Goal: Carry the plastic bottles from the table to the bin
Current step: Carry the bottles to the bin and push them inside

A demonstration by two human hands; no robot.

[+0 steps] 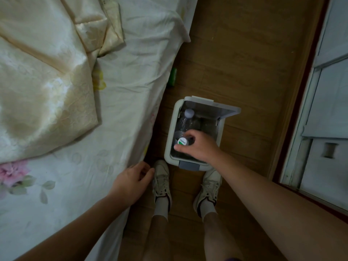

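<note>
here the right hand point(197, 146) reaches into the open bin point(170, 147), fingers pinched round the neck of a bottle point(183, 141) with a white-and-green cap, held upright inside the bin. a second bottle point(188, 113) lies deeper in. the left hand point(131, 182) hangs loosely curled and empty by the bed point(116, 102) edge. the bin stands on the floor point(244, 63), just ahead of two white shoes point(162, 180).

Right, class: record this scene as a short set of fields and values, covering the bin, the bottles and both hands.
bin: on wooden floor beside the bed, lid raised
bottle in hand: upright, white and green cap, over the bin opening
second bottle: already inside the bin
right hand: gripping the capped bottle
left hand: empty, near the bed edge
</note>
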